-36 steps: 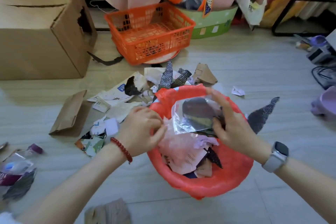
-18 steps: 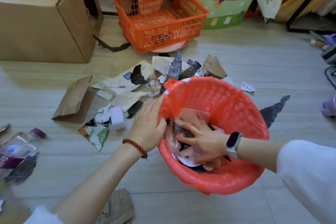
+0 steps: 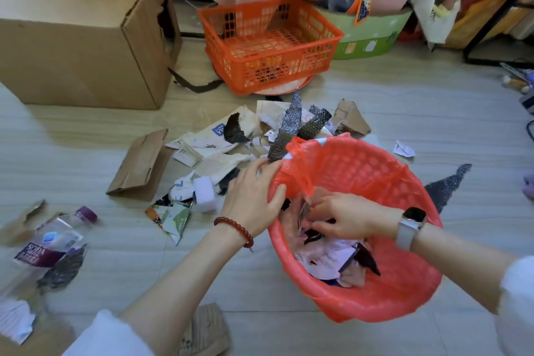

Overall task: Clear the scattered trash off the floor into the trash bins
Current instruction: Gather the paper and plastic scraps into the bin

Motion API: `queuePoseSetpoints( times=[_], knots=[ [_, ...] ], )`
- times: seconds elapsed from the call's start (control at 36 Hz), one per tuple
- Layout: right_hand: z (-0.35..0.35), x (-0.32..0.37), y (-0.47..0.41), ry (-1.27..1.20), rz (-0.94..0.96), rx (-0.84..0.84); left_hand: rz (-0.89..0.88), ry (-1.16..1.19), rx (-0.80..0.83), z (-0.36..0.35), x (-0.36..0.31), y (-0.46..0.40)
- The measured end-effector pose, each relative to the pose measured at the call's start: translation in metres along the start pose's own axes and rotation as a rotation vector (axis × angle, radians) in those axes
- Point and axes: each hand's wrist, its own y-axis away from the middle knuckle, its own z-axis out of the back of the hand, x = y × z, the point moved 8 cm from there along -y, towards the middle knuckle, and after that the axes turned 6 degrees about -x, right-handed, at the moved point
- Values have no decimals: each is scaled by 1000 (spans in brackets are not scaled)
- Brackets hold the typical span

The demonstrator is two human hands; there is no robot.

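Cardboard scrap (image 3: 206,332) lies nearest on the floor (image 3: 375,101), between the person's forearms. Just beyond, the right hand (image 3: 344,218) reaches inside the red-lined trash bin (image 3: 404,292), its fingers curled around crumpled clear plastic wrap (image 3: 304,211) and pressing it onto the paper scraps (image 3: 323,260) already in there. The left hand (image 3: 251,196) grips the bin's rim through the red liner. To the left lies a flattened soda bottle (image 3: 49,243). Past the bin, torn paper and cardboard (image 3: 219,150) remain scattered on the floor beside a white foam block (image 3: 203,193). Farther back stand an orange basket (image 3: 268,43) and a large cardboard box (image 3: 83,35).
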Motion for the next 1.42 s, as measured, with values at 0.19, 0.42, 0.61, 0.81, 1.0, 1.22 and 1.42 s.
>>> queuePoseSetpoints(
  times=[0.19, 0.42, 0.61, 0.81, 1.0, 1.22, 1.42],
  knots=[
    [150, 40, -16, -389, -90, -753, 78, 54, -172, 85, 35, -28],
    [102, 185, -147, -404, 79, -428, 400, -114, -222, 146, 178, 42],
    [-56, 231, -227, -179, 34, -27, 673, -237, 75, 74, 298, 171],
    [-95, 214, -269, 106, -29, 15, 731, -410, 32, 56, 340, 214],
    [-98, 198, -288, 40, -116, 96, 707, -494, -123, 63, 372, 198],
    [-106, 242, -250, 55, 108, -116, 365, -394, -300, 40, 335, 193],
    [-117, 259, -230, 85, 150, -125, 362, -160, -334, 26, 331, 199]
  ],
)
